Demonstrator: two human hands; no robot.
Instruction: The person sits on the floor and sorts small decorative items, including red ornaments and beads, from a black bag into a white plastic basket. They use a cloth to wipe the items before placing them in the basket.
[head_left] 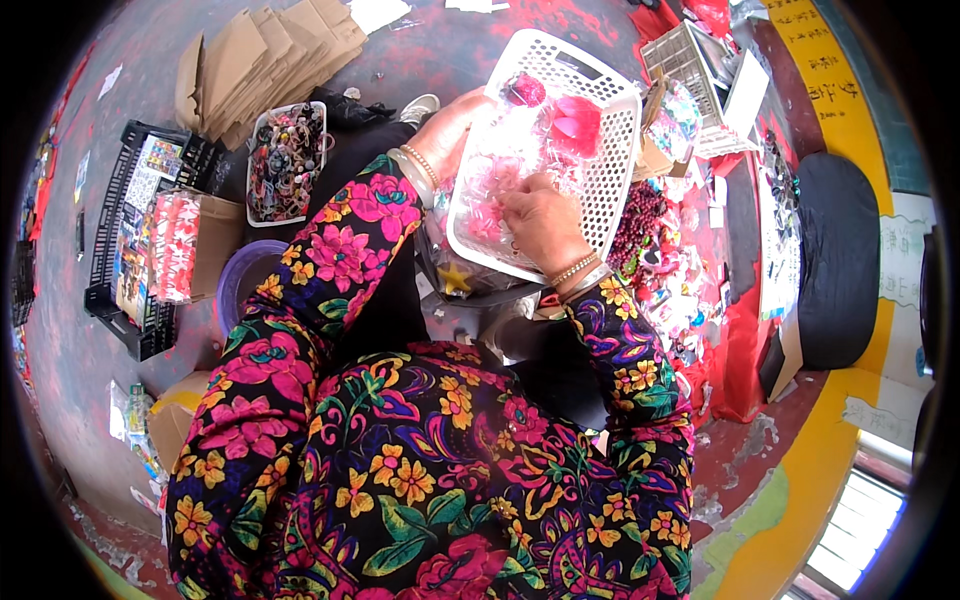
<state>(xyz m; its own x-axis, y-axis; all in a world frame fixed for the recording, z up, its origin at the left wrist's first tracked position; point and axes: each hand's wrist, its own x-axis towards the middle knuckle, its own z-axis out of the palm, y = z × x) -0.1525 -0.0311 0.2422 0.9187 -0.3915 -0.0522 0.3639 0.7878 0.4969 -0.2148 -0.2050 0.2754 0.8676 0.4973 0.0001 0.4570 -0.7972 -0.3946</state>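
Observation:
A white perforated plastic basket [622, 150] is tilted in front of me, over my lap. Inside lie clear plastic packets with pink things, among them a bright pink piece [577, 125] and a round dark-pink one [525, 91]. My left hand [447, 132] is closed on the basket's left rim, its far fingers hidden. Down in the basket, my right hand [546, 222] has its fingers pinched together among the pale pink packets [487, 212]. What sits between those fingertips is too small to make out.
To the left are a tray of hair ties [287, 165], flattened cardboard [270, 65], a black crate [130, 240] and a purple basin [240, 285]. Dark red beads [643, 215] and small colourful trinkets [675, 290] spread at right, near a black stool [838, 260].

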